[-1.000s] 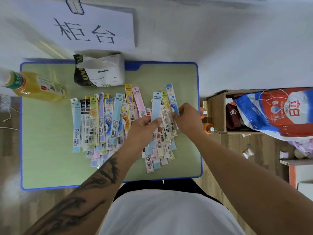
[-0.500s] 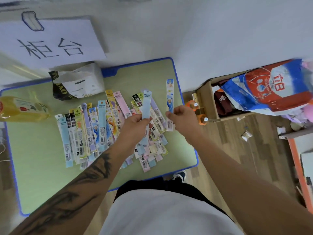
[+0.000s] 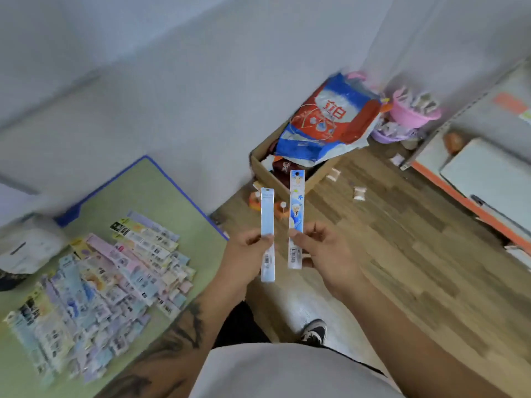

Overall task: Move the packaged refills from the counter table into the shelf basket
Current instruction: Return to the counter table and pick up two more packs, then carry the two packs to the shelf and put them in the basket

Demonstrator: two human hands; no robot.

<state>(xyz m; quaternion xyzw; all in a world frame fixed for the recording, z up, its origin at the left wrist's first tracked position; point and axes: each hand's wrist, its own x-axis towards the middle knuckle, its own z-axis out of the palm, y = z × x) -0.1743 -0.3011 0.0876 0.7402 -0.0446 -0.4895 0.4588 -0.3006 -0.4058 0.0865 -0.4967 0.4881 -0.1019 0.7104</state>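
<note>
1. At frame centre, the left hand [image 3: 250, 251] pinches a pale blue refill pack [image 3: 267, 234]; the right hand [image 3: 319, 248] pinches a cartoon-printed refill pack [image 3: 296, 214]. Both packs stand upright, long axes parallel, just apart.
2. The other refills [image 3: 109, 288] lie heaped on the green table [image 3: 161, 191], lower left.
3. A grey shelf [image 3: 471, 156] stands far right; pink tubs [image 3: 413, 113] sit upper right. The right hand is nearer. No basket is clearly identifiable.
4. Barcodes show; a red-and-blue bag [image 3: 327, 122] bears blurred characters.
</note>
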